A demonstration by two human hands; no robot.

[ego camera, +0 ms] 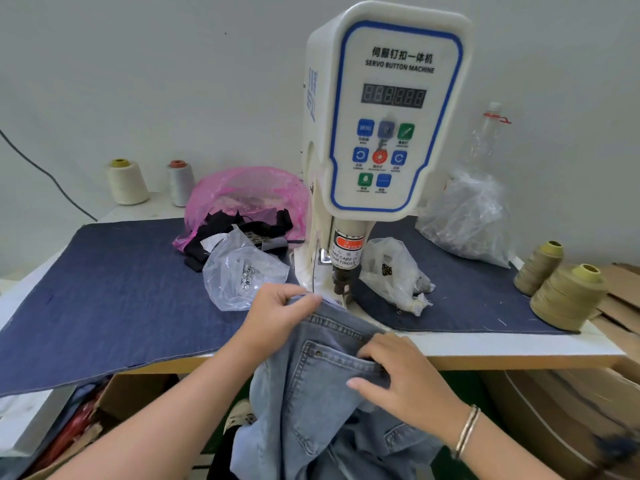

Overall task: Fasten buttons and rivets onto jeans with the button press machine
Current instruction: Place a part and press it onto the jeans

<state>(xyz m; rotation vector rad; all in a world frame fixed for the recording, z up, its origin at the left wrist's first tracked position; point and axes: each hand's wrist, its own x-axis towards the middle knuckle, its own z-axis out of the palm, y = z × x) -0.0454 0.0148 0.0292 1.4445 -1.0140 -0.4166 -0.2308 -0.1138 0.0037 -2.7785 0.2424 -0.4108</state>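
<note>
Risk: the left hand [277, 315] pinches the waistband of the jeans [325, 386] just beside the machine punch [343, 278]; fingers could be caught if the press fires. The right hand [398, 372] grips the pocket edge; slack denim there could misplace a rivet. The jeans hang over the desk [519, 351] front edge. Count: one machine, four thread cones, four plastic bags.

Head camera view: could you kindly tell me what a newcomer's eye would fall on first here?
The tall white servo button machine with its blue-edged panel dominates the centre of the denim-covered table. Below it, the left hand pinches the waistband of light blue denim jeans near the press head, while the right hand holds the pocket. A pink plastic bag sits behind.
</note>
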